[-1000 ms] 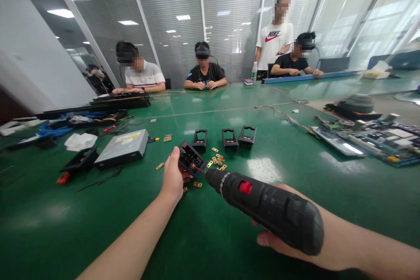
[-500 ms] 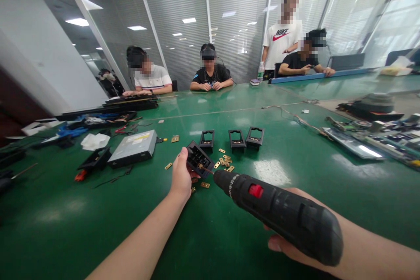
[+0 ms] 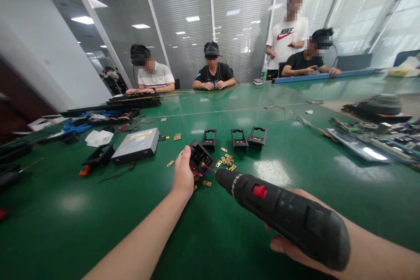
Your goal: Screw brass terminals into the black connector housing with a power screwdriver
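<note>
My left hand [image 3: 184,170] is closed around one side of a black plastic housing [image 3: 198,154], tilted so that its hollow inside faces the tool. My right hand [image 3: 285,240] grips a black cordless drill [image 3: 282,214] with a red switch on top; the drill body hides most of the fingers. The thin bit reaches into the housing, to a small brass-coloured part [image 3: 202,164] inside. Loose brass plates [image 3: 229,159] lie on the green table just beyond the bit, and another brass plate [image 3: 206,183] lies beneath the housing.
Three black frames [image 3: 239,138] stand beyond my hands. To the left are a silver disc drive [image 3: 136,145], a white tissue [image 3: 99,138] and another black housing [image 3: 100,155]. Circuit boards [image 3: 377,140] crowd the right side of the green table [image 3: 131,210]. Several people are across it.
The whole view has shifted slightly, so the table things appear a little further right. My hands keep the same hold, with the bit still inside the housing. The standing person's arms have moved.
</note>
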Motion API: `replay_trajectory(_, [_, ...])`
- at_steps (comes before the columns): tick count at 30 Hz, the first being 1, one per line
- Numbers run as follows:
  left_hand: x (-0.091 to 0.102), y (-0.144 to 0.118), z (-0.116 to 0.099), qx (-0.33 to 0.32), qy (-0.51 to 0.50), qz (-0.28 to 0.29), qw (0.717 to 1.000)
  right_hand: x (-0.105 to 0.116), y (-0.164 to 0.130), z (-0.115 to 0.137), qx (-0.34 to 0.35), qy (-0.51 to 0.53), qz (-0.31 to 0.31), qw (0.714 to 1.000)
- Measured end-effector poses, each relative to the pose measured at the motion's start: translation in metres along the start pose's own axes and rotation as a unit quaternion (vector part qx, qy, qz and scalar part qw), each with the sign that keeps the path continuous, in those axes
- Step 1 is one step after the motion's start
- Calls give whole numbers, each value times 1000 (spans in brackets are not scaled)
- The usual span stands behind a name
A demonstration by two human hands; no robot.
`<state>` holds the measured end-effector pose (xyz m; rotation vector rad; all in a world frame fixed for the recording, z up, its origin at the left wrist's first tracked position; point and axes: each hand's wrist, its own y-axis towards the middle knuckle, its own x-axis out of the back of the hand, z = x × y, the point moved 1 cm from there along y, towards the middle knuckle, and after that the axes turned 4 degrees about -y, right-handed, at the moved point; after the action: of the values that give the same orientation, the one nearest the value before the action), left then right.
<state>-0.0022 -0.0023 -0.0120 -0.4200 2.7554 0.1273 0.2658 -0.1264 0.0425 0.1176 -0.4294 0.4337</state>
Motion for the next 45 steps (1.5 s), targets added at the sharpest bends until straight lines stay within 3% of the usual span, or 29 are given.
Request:
replay_trajectory(5, [1,0,0,-16,10,1,1000,-3,2,-8,-11,14,-40,999])
replay_trajectory(12, [2,0,1,-27,17,11,999,-4,3,-2,-108,70,26,991])
replay_trajectory(23, [2,1,0,-25,20,9,999,7,1,20,26,-34,28,999])
replay_trajectory(25, [2,2,1,-24,22,9,999,7,1,23,26,-52,57,997])
replay_trajectory(30, [4,3,2,-22,26,7,999,9,1,30,6,-54,43,998])
replay_trajectory(36, [4,4,3,-8,44,18,999,11,-3,11,37,-50,56,996])
replay_trajectory(41, [3,6,3,30,137,26,990,17,-3,-8,-19,-54,25,998])
replay_trajectory(45, [1,8,3,43,185,39,981,20,5,-5,32,30,-34,998])
